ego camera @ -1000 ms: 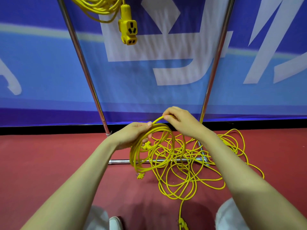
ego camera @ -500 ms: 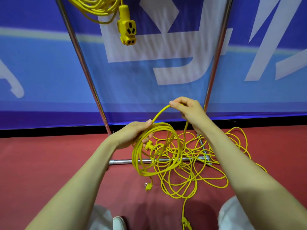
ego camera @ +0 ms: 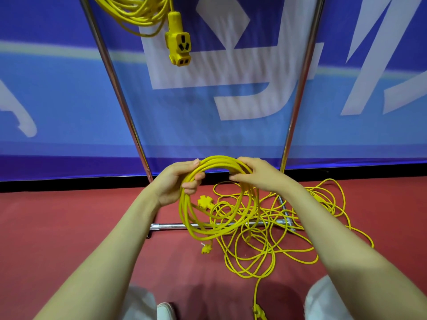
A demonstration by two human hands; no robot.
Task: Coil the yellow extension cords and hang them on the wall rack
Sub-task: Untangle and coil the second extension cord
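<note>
I held the half-wound coil (ego camera: 217, 199) in both hands (ego camera: 178, 181) (ego camera: 256, 175), fingers closed around it; the tangled cord (ego camera: 265, 245) on the floor could snag and spill the loops.

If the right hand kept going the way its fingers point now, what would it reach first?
The right hand points leftward across the coil it grips, so it would probably meet the left hand holding the coil's other side. Depth between them is unclear.

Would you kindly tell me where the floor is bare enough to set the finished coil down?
Bare red floor lies left of the left hand, bordered by the rack's base bar and the banner. Right of the coil, loose cord crowds the floor.
</note>
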